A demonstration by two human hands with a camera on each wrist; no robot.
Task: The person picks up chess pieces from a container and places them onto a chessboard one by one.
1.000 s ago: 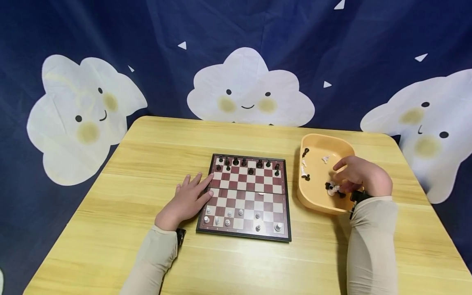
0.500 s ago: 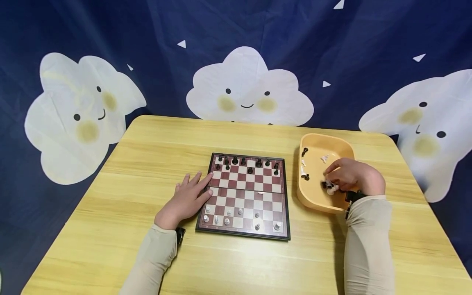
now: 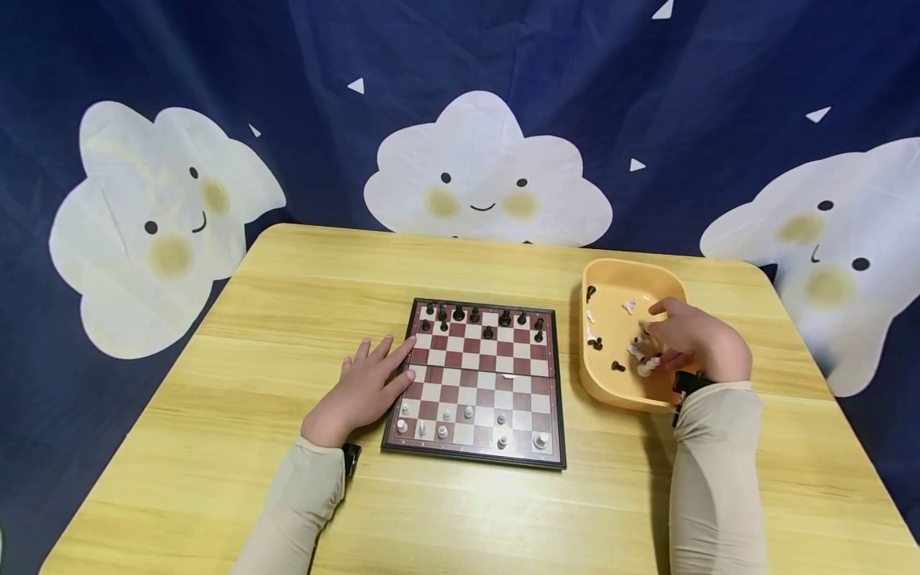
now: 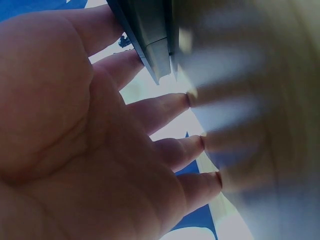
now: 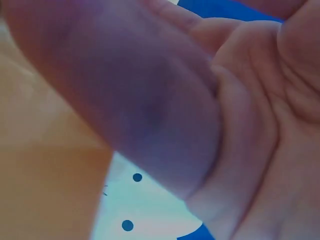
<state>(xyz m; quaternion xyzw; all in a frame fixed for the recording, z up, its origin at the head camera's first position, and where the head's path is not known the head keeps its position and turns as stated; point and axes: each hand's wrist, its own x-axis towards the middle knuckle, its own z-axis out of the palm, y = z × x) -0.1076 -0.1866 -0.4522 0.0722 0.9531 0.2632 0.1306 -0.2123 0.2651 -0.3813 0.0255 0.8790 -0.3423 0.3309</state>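
Note:
A chessboard [image 3: 483, 361] lies flat on the table, with small black pieces along the far side and white pieces along the near side. Fingertips of my left hand [image 3: 359, 393] rest on its left edge; the left wrist view has the fingers [image 4: 165, 107] spread, some touching the tabletop. My right hand [image 3: 700, 339] reaches into the orange tray [image 3: 611, 391] right of the board, fingers loosely bent over a cluster of white pieces [image 3: 648, 366]. Nothing held shows between them, though the fingertips are partly hidden. A dark chess piece [image 3: 618, 366] lies beside that cluster.
Several more black and white pieces lie along the tray's left wall, and a white piece [image 3: 629, 307] lies near its far end. The wooden table [image 3: 323, 271] ends at a dark blue curtain [image 3: 316, 160] printed with clouds.
My right hand dipped left over the cluster, then drew back slightly with its fingers more apart. The pieces there have spread, a dark one now lying apart on the left. My left hand stays put.

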